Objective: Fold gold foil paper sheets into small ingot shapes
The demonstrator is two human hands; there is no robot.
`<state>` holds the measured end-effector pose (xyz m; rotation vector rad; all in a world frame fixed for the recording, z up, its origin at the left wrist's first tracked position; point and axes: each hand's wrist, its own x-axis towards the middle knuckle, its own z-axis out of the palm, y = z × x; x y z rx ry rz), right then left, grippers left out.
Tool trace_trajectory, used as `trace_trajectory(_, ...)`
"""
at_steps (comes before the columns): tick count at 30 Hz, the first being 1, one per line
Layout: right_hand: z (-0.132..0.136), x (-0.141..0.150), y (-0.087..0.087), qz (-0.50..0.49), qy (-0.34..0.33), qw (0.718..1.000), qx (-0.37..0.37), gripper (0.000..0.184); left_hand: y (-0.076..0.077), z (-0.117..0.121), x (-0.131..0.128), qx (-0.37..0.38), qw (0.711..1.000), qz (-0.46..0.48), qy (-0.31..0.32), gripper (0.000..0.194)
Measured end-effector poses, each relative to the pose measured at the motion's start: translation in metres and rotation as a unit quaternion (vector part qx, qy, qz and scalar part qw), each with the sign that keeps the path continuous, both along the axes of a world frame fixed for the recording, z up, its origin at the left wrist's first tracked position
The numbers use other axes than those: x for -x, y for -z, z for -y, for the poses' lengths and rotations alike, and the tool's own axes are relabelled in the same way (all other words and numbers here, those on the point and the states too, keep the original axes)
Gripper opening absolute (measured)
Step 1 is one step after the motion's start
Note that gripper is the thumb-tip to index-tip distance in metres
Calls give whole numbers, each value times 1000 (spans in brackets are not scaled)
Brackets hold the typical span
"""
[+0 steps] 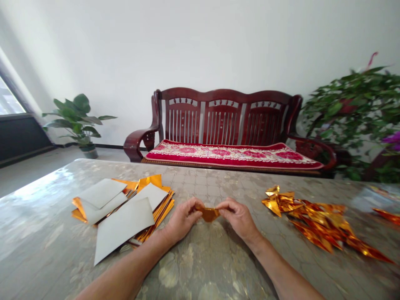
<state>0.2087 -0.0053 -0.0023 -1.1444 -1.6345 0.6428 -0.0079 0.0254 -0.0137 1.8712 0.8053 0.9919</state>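
Both hands are busy with 1 small bit of gold foil [210,214], held out in front of the person, just over the middle of the table [193,266]. Left hand [185,216] has the left end: its grip is pinched tight, thumb and finger pressed together on the edge. Right hand [239,214] has the other end in the same sort of pinch, though its thumb is mostly tucked out of sight. Can't tell if the foil touches the tabletop or hangs a little above it.

Just past the left hand there's a messy stack [125,227] of sheets, pale side up on top, with gold edges poking out below and behind. Well off to the right is a heap [325,227] of crumpled-looking gold pieces, lots of pointy ends. Beyond that, a clear bag [371,198], pretty blurry, with 1 more shiny orange piece [387,216] beside it.

Across the table sits a dark red wooden sofa [223,110] with a red and white floral mat [231,154] on the seat. 1 potted plant [79,116] on the left, bigger greenery [359,108] on the right.
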Motion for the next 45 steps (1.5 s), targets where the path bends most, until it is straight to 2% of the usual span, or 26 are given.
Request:
trace_trajectory(5,-3,-1,4,21,-18,1000,-14,13,-6,2,4,-56,997,-51,-6,10)
trace_trajectory(10,-2,-2,4,49,-24,998,-7,14,-8,1,5,-65,995,-77,-4,13)
trace_trajectory(17,-1,-6,2,94,-37,995,7,16,-6,0,3,-86,989,-112,-37,10)
trace_trajectory(25,2,-8,2,161,-72,984,-24,17,-5,2,6,-127,981,-139,-39,12)
trace_trajectory(35,5,-10,-6,250,-132,955,-89,14,-2,4,9,-131,978,-156,-46,14)
trace_trajectory(40,5,-11,-2,238,-86,960,-120,18,-6,4,10,-174,961,-208,-60,13)
trace_trajectory(45,7,-9,-3,261,-76,951,-149,23,-15,7,10,-224,943,-243,-20,26)
